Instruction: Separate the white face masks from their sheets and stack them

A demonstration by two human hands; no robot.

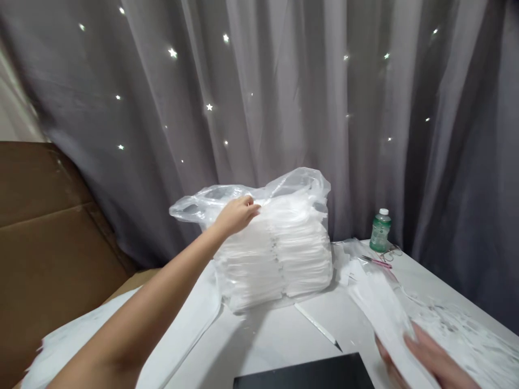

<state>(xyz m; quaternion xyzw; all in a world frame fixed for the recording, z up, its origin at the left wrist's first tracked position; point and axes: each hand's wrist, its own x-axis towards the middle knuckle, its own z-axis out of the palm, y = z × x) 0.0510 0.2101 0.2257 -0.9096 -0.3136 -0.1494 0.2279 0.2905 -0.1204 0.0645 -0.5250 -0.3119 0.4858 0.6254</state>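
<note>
Noted at lower right, near the table edge of the view: a long white bundle (383, 310), layered, partly blurred, slanting away toward the back. Found grasped in the right hand (433, 351), with fingers on either side of the near end. Unable to tell resting on the table from raised just above.

Noted at centre: a clear plastic bag (273, 259), upright, packed with stacked white pieces in two adjoining columns, with loose plastic bunched along the top and flaring out to the left. Observed at the upper part, left of the middle: the left hand (239, 215), arm stretched across from lower left, fingers bent against the plastic or the topmost pieces. Cannot tell pinching from mere contact.

Recorded on the white table (284, 340), in front of the bag: a white pencil-like stick (318, 327) with a dark tip, and a black flat object (306, 373) cut off by the lower border. Recorded right of the bag: pink-handled scissors (379, 262), a green bottle (380, 232) with a white cap, and whitish scraps (458, 324) beyond the right hand. Recorded at left: white sheets (184, 329) and brown cardboard (48, 232). Behind all: a grey curtain (292, 108) with star-shaped lights (172, 53).
</note>
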